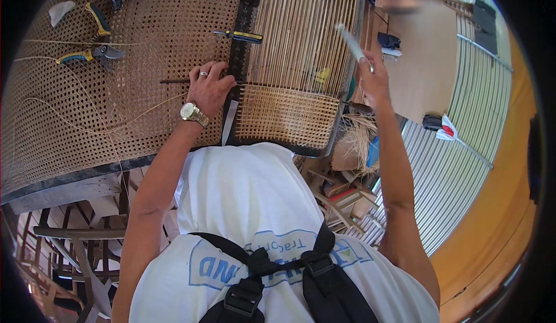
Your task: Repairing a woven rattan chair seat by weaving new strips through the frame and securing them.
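Curled over a thin dark rod (175,81), my left hand (209,88) rests at the black frame bar (237,48); the rod's far end runs among the pale cane strands (301,33). A finished patch of woven cane (286,114) lies on the near side of those strands. My right hand (375,79) is raised at the panel's right edge, closed around a slim whitish stick (351,43) that points up and left. A flat pale strip (229,123) lies on the frame bar just below my left hand. Beyond it is a yellow-and-black screwdriver (238,36).
Pruning shears (92,54), a yellow-and-blue handle (97,19) and loose cane strands (87,130) lie on the woven panel (168,33) at left. Wooden chair parts (81,236) stand below left. Cane scraps (356,137) hang at right; another person sits at the far right.
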`<action>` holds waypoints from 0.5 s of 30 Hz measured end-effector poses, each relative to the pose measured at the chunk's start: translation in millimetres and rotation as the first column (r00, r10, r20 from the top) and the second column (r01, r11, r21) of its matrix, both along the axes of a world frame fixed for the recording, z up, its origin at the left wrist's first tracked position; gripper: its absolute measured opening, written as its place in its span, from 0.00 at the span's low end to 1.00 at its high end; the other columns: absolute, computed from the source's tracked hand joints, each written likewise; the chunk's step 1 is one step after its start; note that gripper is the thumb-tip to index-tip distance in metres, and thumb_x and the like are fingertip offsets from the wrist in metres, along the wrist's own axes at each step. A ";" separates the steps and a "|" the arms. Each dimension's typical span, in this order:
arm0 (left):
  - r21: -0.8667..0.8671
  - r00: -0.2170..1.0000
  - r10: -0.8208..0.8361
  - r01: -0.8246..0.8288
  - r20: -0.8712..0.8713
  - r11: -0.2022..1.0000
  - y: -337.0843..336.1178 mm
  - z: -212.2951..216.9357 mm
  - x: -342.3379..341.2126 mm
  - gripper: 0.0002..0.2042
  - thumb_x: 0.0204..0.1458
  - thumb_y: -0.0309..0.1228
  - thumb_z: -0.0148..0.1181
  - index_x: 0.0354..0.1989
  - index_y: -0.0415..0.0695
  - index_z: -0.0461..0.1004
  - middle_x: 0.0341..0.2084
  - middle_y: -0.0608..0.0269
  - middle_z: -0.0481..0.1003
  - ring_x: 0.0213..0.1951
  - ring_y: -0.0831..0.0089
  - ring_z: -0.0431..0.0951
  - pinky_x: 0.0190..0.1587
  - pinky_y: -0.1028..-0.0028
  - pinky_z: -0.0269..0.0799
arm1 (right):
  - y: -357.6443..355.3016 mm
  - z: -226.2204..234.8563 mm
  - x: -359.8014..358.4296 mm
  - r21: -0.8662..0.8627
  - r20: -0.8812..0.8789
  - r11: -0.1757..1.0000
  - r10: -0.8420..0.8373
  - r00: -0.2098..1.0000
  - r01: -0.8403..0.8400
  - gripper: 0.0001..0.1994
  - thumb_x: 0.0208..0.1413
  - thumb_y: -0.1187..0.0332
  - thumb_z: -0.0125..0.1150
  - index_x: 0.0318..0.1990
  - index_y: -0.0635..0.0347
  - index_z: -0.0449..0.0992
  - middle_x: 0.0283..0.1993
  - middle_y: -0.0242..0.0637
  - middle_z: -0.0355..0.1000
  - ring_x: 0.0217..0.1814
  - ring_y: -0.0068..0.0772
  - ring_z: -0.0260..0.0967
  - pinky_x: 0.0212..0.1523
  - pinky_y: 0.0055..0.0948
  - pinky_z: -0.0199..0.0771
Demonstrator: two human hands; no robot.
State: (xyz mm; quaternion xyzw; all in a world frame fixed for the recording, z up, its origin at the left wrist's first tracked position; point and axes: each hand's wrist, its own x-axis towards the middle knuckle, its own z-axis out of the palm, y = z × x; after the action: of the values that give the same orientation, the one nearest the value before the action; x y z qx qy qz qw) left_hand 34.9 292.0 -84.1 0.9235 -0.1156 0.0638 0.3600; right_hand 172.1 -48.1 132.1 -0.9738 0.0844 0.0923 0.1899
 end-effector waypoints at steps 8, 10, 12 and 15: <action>-0.019 1.000 0.003 -0.003 0.021 1.000 -0.5 2.3 1.9 0.06 0.52 0.39 0.67 0.36 0.56 0.79 0.52 0.65 0.71 0.59 0.63 0.67 0.60 0.53 0.57 | -10.6 -14.5 -3.3 0.254 -0.289 0.966 0.031 0.957 0.046 0.18 0.65 0.56 0.60 0.54 0.59 0.77 0.33 0.30 0.72 0.34 0.21 0.67 0.35 0.26 0.68; -0.016 1.000 -0.003 0.003 0.015 1.000 -0.3 -0.1 1.6 0.06 0.52 0.39 0.67 0.36 0.56 0.79 0.52 0.65 0.71 0.59 0.62 0.67 0.60 0.53 0.57 | -0.6 -22.8 -17.2 0.172 -0.163 0.982 -0.055 0.985 0.083 0.17 0.66 0.57 0.59 0.52 0.61 0.78 0.32 0.29 0.71 0.34 0.20 0.65 0.35 0.23 0.66; -0.016 1.000 -0.008 0.008 0.009 1.000 -0.6 -1.6 1.7 0.06 0.52 0.39 0.67 0.36 0.55 0.79 0.52 0.65 0.71 0.59 0.62 0.67 0.60 0.53 0.57 | -6.9 -18.1 -21.0 0.231 -0.640 0.897 0.432 0.636 -0.378 0.16 0.68 0.60 0.57 0.54 0.60 0.77 0.29 0.23 0.68 0.30 0.17 0.62 0.30 0.21 0.63; -0.032 1.000 -0.006 0.007 0.026 0.999 0.0 -1.2 -1.9 0.06 0.52 0.38 0.67 0.36 0.55 0.79 0.52 0.65 0.71 0.59 0.62 0.67 0.60 0.53 0.58 | -13.9 -17.1 -5.3 0.158 -0.376 0.960 0.276 0.885 -0.232 0.18 0.67 0.58 0.58 0.57 0.59 0.76 0.30 0.26 0.69 0.28 0.19 0.62 0.29 0.26 0.64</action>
State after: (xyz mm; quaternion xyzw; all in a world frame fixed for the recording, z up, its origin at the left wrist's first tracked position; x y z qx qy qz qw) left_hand 32.9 292.0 -85.3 0.9164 -0.1222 0.0762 0.3736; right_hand 166.9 -62.0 115.0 -0.9261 -0.0125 0.3148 0.2077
